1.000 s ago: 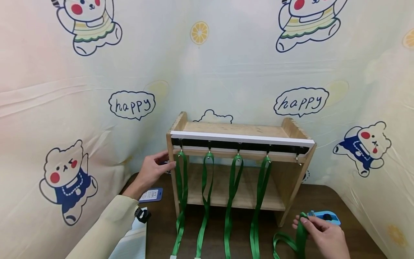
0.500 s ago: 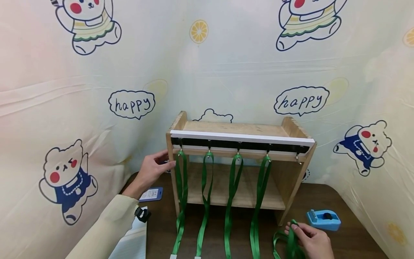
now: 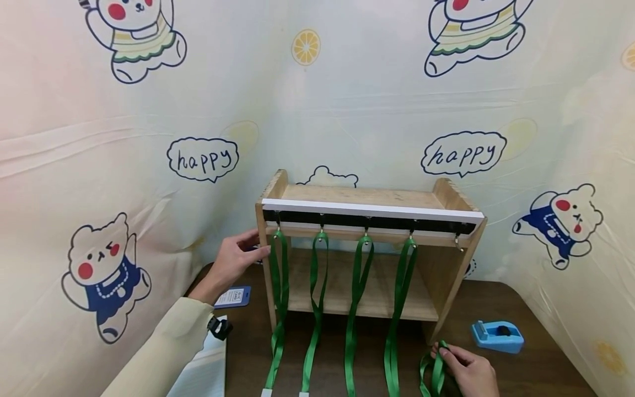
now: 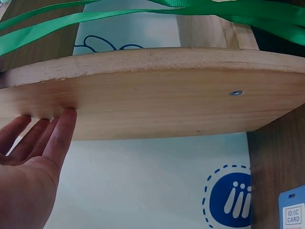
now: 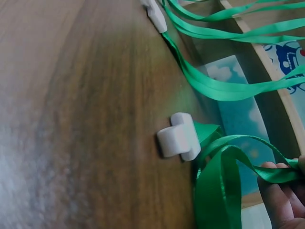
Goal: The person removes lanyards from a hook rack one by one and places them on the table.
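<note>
"Lanyards of flat green ribbon (image 3: 357, 275): where do we see them?"

"Four hang in a row from curved metal hooks (image 3: 458, 241) on the black rail with white edges (image 3: 389, 223), along the front of our pale wooden shelf unit (image 3: 364, 197). A fifth green ribbon lanyard (image 3: 437, 375) is pinched between the thumb and fingers of our right hand (image 3: 473, 372), near the unit's right foot."

"And its white plastic clip (image 5: 178, 138)?"

"Over the dark brown wooden table (image 3: 541, 314); we cannot tell whether they touch."

"How do we hold our left hand (image 3: 235, 258)?"

"Fingers straight, tips touching the outer face of the left side panel (image 4: 157, 100), thumb at its front edge."

"What lies around us?"

"We see a light blue plastic tape dispenser (image 3: 498, 337) just beyond our right hand, and a flat blue card holder (image 3: 233, 296) beside our left wrist."
</note>
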Demonstrator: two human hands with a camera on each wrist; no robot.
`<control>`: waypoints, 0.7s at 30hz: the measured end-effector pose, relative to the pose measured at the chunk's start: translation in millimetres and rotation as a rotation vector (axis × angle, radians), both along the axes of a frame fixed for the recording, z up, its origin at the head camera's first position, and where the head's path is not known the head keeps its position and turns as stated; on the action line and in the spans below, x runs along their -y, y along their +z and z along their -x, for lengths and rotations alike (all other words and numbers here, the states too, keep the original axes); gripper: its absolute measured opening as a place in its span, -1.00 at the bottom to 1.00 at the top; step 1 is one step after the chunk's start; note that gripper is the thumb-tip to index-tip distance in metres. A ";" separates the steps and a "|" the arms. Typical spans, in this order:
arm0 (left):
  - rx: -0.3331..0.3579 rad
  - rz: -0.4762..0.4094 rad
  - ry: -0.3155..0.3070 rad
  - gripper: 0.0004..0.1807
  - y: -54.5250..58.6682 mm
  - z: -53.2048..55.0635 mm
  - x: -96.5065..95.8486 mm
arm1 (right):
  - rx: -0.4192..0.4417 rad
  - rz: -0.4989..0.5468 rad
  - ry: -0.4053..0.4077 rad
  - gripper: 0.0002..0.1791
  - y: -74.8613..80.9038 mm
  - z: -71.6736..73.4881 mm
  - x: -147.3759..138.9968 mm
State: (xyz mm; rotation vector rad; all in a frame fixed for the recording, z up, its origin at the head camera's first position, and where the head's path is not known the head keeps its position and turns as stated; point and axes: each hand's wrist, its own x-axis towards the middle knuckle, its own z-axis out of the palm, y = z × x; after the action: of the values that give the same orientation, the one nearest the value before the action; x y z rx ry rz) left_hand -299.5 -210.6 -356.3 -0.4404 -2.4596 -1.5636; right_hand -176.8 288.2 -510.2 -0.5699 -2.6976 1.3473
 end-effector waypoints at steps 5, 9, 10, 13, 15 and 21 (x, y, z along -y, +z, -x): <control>-0.003 -0.002 -0.001 -0.34 0.9 0.3 0.1 | -0.022 -0.009 -0.026 -0.45 -4.8 3.1 -0.8; -0.006 0.004 -0.001 -0.35 1.1 -0.2 0.4 | -0.026 -0.011 -0.056 -0.48 -8.5 3.7 -0.7; -0.006 0.004 -0.001 -0.35 1.1 -0.2 0.4 | -0.028 -0.009 -0.062 -0.48 -9.3 3.8 -0.6; -0.008 0.005 0.001 -0.35 0.6 -0.3 0.5 | -0.040 -0.024 -0.086 -0.46 -11.1 4.0 -0.7; -0.008 0.004 0.001 -0.35 0.2 -0.4 0.5 | -0.045 -0.050 -0.097 -0.52 -12.5 3.8 -1.1; -0.011 0.008 0.002 -0.34 -0.3 -0.7 0.8 | -0.051 -0.101 -0.088 -0.64 -15.4 4.7 -4.3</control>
State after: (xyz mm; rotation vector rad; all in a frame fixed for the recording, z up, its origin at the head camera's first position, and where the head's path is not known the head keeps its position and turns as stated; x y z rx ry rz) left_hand -298.8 -211.4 -356.6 -0.4461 -2.4586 -1.5468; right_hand -181.6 292.5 -525.5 -0.6279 -2.6484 1.1806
